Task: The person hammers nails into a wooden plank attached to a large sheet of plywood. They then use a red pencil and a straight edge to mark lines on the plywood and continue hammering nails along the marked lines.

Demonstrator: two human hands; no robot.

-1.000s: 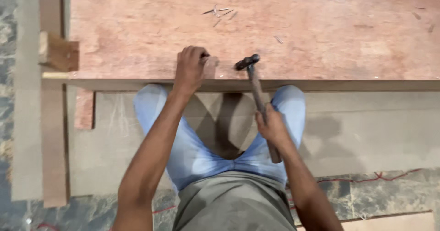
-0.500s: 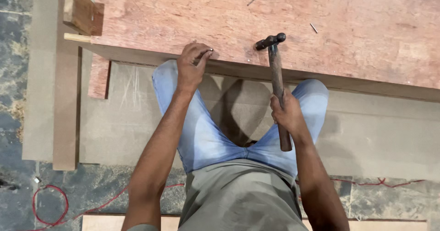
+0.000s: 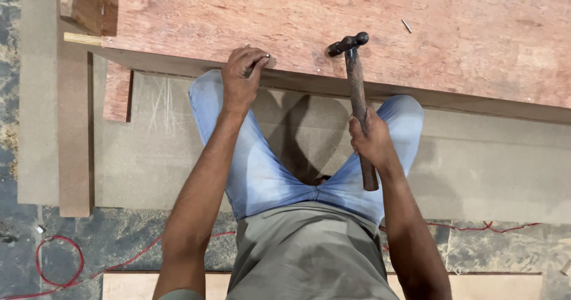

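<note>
My left hand [image 3: 241, 77] rests on the near edge of a reddish plywood board [image 3: 416, 32] and pinches a small nail [image 3: 266, 57] against it. My right hand [image 3: 372, 139] grips the wooden handle of a hammer [image 3: 355, 74], whose dark metal head hovers over the board's near edge, to the right of the nail. My knees in light blue jeans [image 3: 256, 169] sit under the board's edge.
Loose nails [image 3: 406, 25] lie scattered on the board. A wooden block [image 3: 83, 2] sits at the board's left corner. Brown boards [image 3: 143, 157] lie flat below, a narrow strip [image 3: 74, 127] runs along the left. A red cable [image 3: 56, 264] curls on the mottled floor.
The view shifted; my left hand moved from a small wood piece to pinching a nail at the board's edge. The hammer stays raised over the board's edge, right of the nail.
</note>
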